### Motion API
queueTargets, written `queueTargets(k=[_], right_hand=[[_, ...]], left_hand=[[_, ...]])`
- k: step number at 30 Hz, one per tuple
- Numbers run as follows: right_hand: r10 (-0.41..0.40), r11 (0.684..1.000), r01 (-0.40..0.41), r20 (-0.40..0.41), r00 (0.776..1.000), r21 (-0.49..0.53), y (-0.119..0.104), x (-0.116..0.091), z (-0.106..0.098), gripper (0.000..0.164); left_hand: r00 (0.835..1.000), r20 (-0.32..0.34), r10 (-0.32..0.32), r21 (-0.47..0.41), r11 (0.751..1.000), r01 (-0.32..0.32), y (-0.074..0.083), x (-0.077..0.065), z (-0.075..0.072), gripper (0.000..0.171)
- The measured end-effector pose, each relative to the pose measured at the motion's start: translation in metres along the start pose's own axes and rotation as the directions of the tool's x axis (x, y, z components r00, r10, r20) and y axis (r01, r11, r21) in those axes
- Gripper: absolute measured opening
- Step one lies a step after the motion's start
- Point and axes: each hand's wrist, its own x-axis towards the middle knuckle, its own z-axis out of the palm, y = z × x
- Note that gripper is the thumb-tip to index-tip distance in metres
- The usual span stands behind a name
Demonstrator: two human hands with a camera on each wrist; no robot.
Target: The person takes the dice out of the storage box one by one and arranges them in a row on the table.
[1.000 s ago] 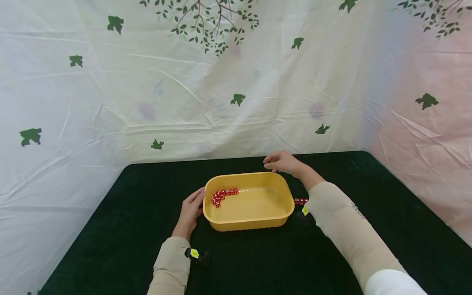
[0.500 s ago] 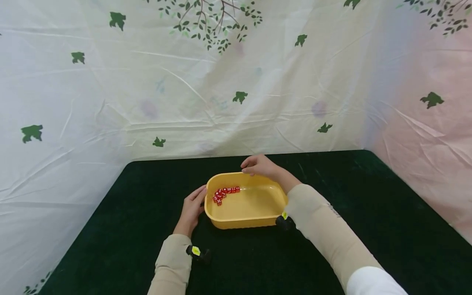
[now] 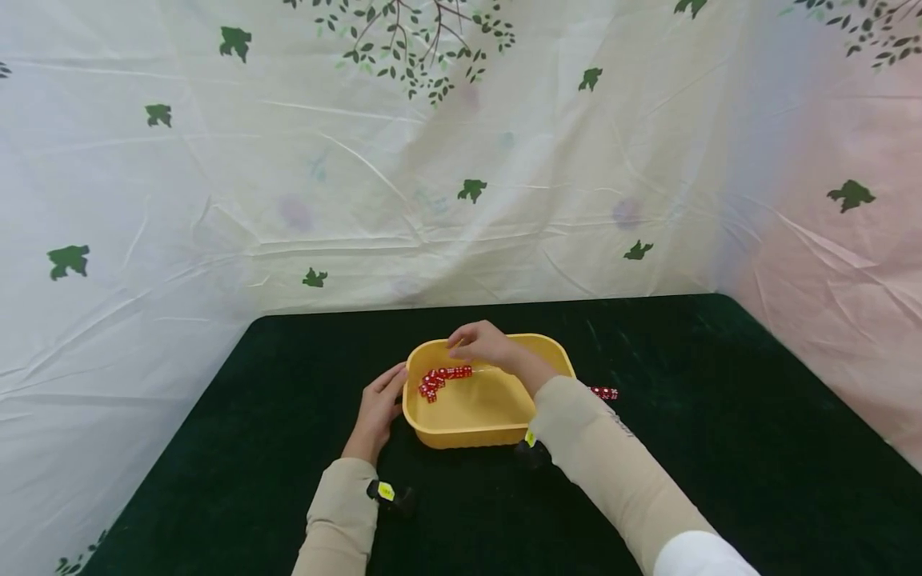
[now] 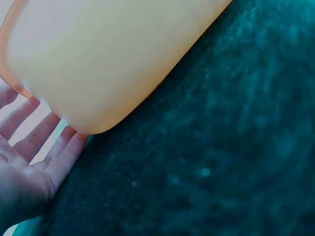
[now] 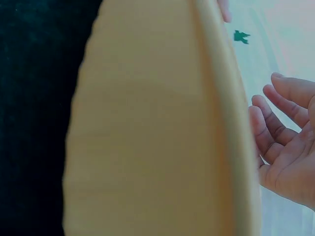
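Note:
A yellow plastic tub (image 3: 461, 438) sits on the dark green cloth. Red dice (image 3: 434, 382) with white dots lie inside it near the left end, some in a row along the back wall. My left hand (image 3: 378, 406) rests against the tub's left end; in the left wrist view its extended fingers (image 4: 66, 152) touch the outer wall. Over the back part of the tub hovers my right hand (image 3: 488, 346), above and just right of the dice. The right wrist view shows its fingers (image 5: 275, 125) loosely bent, with nothing visible between them.
A short row of red dice (image 3: 603, 393) lies on the cloth right of the tub, partly behind the right sleeve (image 3: 598, 448). The green-covered table (image 3: 691, 384) ends at a pale leaf-print curtain (image 3: 403, 264) behind.
My right hand has moved left and lower, from beyond the tub's back right corner to over its inside. The left hand stays at the left end, and the dice appear unmoved.

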Motion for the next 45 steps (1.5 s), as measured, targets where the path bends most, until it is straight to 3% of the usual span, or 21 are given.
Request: queueTargets(k=[5,14,23,31,45], right_hand=[[-0.003,0.999,0.004,0.04,0.999,-0.036,0.001,0.002,0.011,0.023],[-0.008,1.0,0.007,0.069,0.998,0.009,0.008,0.009,0.03,0.018],[0.035,0.999,-0.035,0.08,0.996,-0.002,0.016,0.014,0.044,0.015],[0.1,0.995,-0.1,0.086,0.991,-0.006,0.022,0.015,0.047,0.016],[0.089,0.993,-0.08,0.09,0.992,-0.092,0.027,0.017,0.052,0.008]], left_hand=[[1.0,0.008,0.003,-0.002,1.0,-0.003,0.0,0.001,0.001,0.049],[1.0,0.013,0.011,0.005,1.0,-0.011,0.0,0.002,0.001,0.049],[1.0,0.011,0.016,-0.004,1.0,-0.015,-0.001,0.003,0.001,0.046],[1.0,0.01,0.009,0.002,1.0,-0.009,-0.002,0.004,0.001,0.05],[1.0,0.004,0.009,-0.006,1.0,-0.009,-0.002,0.006,0.001,0.049]])
